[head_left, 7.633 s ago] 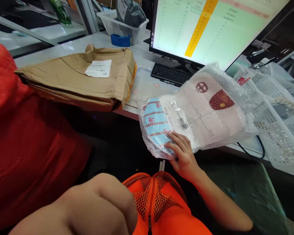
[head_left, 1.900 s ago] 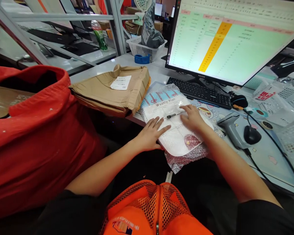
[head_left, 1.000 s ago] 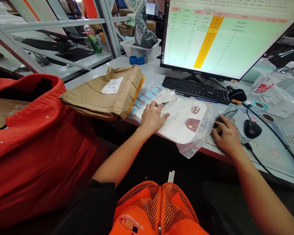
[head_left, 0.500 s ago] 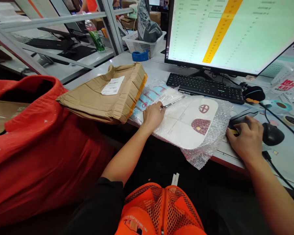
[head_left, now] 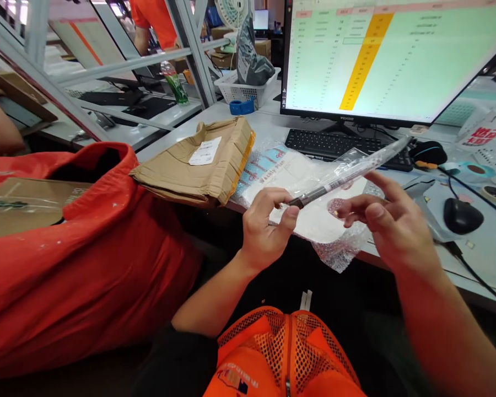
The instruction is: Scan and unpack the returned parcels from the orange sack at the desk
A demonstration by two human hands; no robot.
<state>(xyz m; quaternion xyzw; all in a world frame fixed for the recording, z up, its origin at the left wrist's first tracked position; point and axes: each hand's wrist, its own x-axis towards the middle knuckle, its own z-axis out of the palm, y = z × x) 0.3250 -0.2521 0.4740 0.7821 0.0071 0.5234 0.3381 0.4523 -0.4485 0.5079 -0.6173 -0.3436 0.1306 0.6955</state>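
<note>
My left hand (head_left: 268, 229) pinches the near end of a pen in a clear plastic sleeve (head_left: 347, 173), holding it slanted up to the right above the desk edge. My right hand (head_left: 391, 223) hovers just right of the pen's middle, fingers apart and slightly blurred, holding nothing. Below both hands lies a bubble-wrapped white "Weekly Plan" board (head_left: 291, 179) with a blue strip at its far left. The grey barcode scanner (head_left: 424, 190) lies on the desk behind my right hand.
A flattened brown carton with a label (head_left: 198, 162) lies left of the board. A big red sack (head_left: 66, 248) fills the left. Behind are a keyboard (head_left: 339, 146), monitor (head_left: 380, 55), black mouse (head_left: 463, 215), white basket (head_left: 243, 91) and a person in orange (head_left: 152, 22).
My left hand has lifted the sleeved pen off the bubble-wrapped board. My right hand has let go of the scanner and moved left and up toward the pen.
</note>
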